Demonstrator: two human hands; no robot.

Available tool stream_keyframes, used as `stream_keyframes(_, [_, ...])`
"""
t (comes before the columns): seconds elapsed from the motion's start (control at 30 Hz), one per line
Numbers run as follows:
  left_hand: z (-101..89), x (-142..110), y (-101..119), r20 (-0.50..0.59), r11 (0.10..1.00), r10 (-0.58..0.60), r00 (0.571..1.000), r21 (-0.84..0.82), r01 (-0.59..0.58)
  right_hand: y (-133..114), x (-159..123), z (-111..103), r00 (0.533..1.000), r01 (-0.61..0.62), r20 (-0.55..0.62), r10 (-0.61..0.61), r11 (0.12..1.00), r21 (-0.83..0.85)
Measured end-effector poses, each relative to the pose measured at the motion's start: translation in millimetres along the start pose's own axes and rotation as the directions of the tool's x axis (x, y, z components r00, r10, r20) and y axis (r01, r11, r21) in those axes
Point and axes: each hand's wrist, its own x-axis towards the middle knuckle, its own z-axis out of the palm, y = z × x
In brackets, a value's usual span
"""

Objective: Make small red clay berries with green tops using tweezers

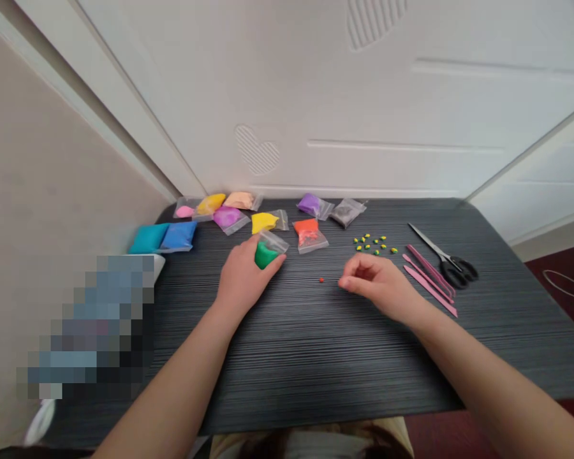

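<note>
My left hand (pixel 243 275) rests on the dark striped table (pixel 316 357) with its fingers closed on a small clear bag of green clay (pixel 266 253). My right hand (pixel 377 282) lies to the right, fingers curled and pinched together near a tiny red clay ball (pixel 321 279); whether anything is between the fingertips is hidden. Several tiny yellow-and-green clay pieces (pixel 374 243) lie just beyond my right hand.
Bags of clay line the back: pink (pixel 185 210), yellow (pixel 210 204), peach (pixel 240 200), magenta (pixel 228 218), yellow (pixel 266 222), orange-red (pixel 308 233), purple (pixel 312 204), grey (pixel 347 211), teal (pixel 148 238), blue (pixel 178 234). Black scissors (pixel 452 264) and pink modelling tools (pixel 429 280) lie right. A white wall stands behind.
</note>
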Motion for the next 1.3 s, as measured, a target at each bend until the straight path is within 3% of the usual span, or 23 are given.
stream_keyframes(0.07, [0.9,1,1,0.02,0.994,0.032,0.999,0.105,-0.034,7,-3,-3,0.999,0.043,0.038,-0.03,0.918,-0.394])
stream_keyframes(0.13, [1.2,1,1,0.029,0.985,0.053,0.998,0.164,-0.057,15,-4,-5,0.988,0.156,0.115,-0.106,0.746,-0.647])
stream_keyframes(0.23, [1.4,1,1,0.033,0.98,0.057,0.998,0.191,-0.063,27,-3,-7,0.956,0.291,0.212,-0.203,0.545,-0.786])
stream_keyframes(0.3, [1.5,2,2,0.041,0.979,0.05,0.998,0.195,-0.057,32,-2,-7,0.944,0.32,0.23,-0.237,0.484,-0.814])
stream_keyframes(0.6, [0.1,3,5,0.082,0.968,0.03,0.996,0.246,-0.05,31,-4,-2,0.935,0.341,0.265,-0.237,0.391,-0.855])
stream_keyframes(0.87, [3.3,2,3,0.051,0.968,0.037,0.998,0.246,-0.049,27,-14,-5,0.933,0.36,0.301,-0.199,0.444,-0.821])
stream_keyframes(1.1, [5.1,2,1,0.027,0.972,0.038,0.999,0.232,-0.043,28,-27,-5,0.898,0.433,0.387,-0.207,0.269,-0.86])
stream_keyframes(1.3, [2.6,1,3,0.045,0.975,0.031,0.999,0.217,-0.04,28,-27,-5,0.895,0.432,0.387,-0.222,0.21,-0.877])
